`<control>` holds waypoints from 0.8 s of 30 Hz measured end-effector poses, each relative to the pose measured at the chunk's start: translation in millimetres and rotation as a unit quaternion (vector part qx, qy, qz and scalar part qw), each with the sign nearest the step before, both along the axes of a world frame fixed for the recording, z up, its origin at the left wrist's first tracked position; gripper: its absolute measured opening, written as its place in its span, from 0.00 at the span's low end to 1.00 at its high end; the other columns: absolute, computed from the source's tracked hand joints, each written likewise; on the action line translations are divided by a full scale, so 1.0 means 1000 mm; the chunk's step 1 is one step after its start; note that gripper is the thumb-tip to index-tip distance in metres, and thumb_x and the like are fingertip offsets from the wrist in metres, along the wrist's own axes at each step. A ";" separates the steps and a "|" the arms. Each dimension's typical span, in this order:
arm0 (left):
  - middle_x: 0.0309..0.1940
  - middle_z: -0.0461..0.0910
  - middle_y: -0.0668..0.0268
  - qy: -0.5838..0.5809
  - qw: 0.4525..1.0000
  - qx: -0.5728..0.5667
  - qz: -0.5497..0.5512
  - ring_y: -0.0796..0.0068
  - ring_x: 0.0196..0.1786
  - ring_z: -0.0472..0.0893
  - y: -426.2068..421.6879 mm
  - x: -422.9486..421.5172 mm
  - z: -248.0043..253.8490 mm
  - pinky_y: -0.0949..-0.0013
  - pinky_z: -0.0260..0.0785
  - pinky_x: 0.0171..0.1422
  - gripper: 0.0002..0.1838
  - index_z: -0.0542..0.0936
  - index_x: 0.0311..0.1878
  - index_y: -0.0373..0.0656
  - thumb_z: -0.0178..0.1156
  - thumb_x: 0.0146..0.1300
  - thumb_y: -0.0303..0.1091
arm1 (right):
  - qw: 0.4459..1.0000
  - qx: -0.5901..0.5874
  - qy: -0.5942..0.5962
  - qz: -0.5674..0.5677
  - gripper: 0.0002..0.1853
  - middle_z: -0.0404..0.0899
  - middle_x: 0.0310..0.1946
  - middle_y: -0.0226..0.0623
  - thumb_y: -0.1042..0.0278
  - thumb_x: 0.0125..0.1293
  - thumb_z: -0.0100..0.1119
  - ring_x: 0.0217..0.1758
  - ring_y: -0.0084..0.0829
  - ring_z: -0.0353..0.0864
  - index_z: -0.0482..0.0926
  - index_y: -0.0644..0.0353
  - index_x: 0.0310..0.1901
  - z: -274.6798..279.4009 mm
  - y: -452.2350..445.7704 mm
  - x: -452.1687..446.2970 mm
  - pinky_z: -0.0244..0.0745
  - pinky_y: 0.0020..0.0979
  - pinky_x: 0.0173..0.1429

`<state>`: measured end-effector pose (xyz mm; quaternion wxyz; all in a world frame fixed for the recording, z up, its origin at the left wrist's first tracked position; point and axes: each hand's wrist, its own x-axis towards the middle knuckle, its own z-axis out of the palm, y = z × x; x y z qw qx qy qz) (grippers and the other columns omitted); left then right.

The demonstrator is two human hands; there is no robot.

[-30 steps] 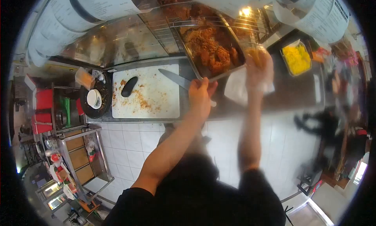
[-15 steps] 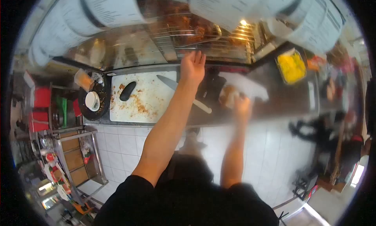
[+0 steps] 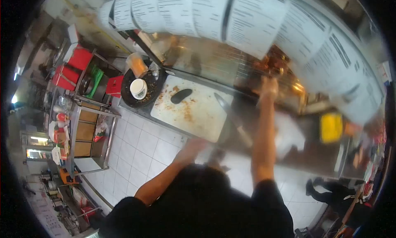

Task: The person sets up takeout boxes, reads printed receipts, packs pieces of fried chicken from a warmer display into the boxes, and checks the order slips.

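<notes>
My right hand (image 3: pixel 269 88) reaches up to the glass-fronted cabinet at the back of the counter. It is blurred, and whether it holds anything cannot be made out. My left hand (image 3: pixel 193 150), also smeared by motion, is low in front of the counter edge, close to my body. A white plastic bag (image 3: pixel 291 135) lies on the counter just right of my right forearm. Between that forearm and the white cutting board (image 3: pixel 206 120) lies a knife (image 3: pixel 222 102), its pale handle toward me. On the board are brown crumbs and a dark oval object (image 3: pixel 181 96).
Left of the board, a round black pan (image 3: pixel 128 97) holds a white tub (image 3: pixel 138 89). A yellow-filled container (image 3: pixel 331 128) stands at the right. Paper sheets (image 3: pixel 255 21) hang above the cabinet. A metal rack (image 3: pixel 97 110) stands left. A person in dark clothing (image 3: pixel 342 201) is at lower right.
My left hand has dropped from the cabinet front to near my body. My right hand has left the bag area and risen to the cabinet. The view has tilted and shifted.
</notes>
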<state>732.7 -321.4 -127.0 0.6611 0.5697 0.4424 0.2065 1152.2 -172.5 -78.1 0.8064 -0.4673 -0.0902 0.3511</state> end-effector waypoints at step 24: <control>0.37 0.85 0.48 0.339 0.912 0.172 0.152 0.47 0.45 0.84 0.102 -0.331 -0.205 0.50 0.74 0.51 0.19 0.85 0.37 0.37 0.57 0.61 0.46 | 0.961 -0.100 0.026 0.258 0.23 0.80 0.50 0.44 0.51 0.71 0.52 0.53 0.41 0.80 0.79 0.63 0.54 -0.084 -0.175 -0.236 0.77 0.42 0.54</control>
